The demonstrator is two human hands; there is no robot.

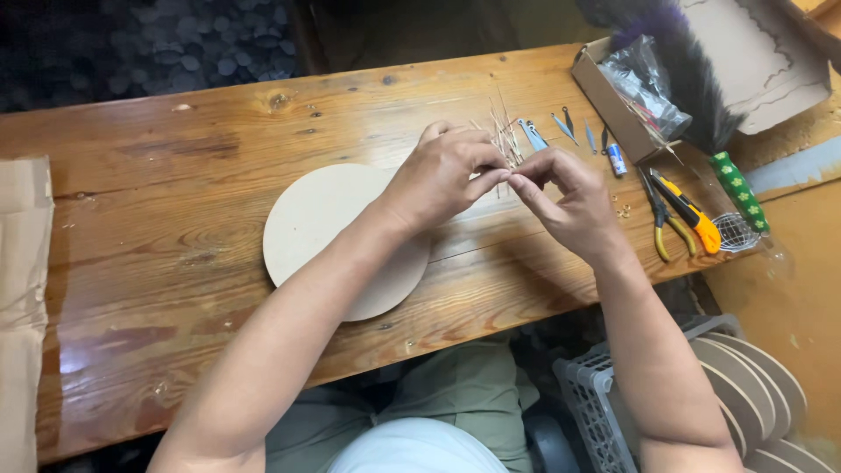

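Just beyond the round wooden disc (pixel 324 219), your left hand (pixel 438 175) and right hand (pixel 569 197) meet, fingertips pinched together on thin wooden sticks (pixel 505 140).

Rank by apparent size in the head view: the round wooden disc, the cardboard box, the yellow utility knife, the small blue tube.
1. Round wooden disc, partly hidden by the left forearm.
2. Cardboard box, cut off from view behind the bag and brush, so this is less certain.
3. Yellow utility knife.
4. Small blue tube.

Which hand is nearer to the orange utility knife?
Right. The right hand is just left of the orange utility knife, apart from it; the left hand sits farther left, over the round wooden disc.
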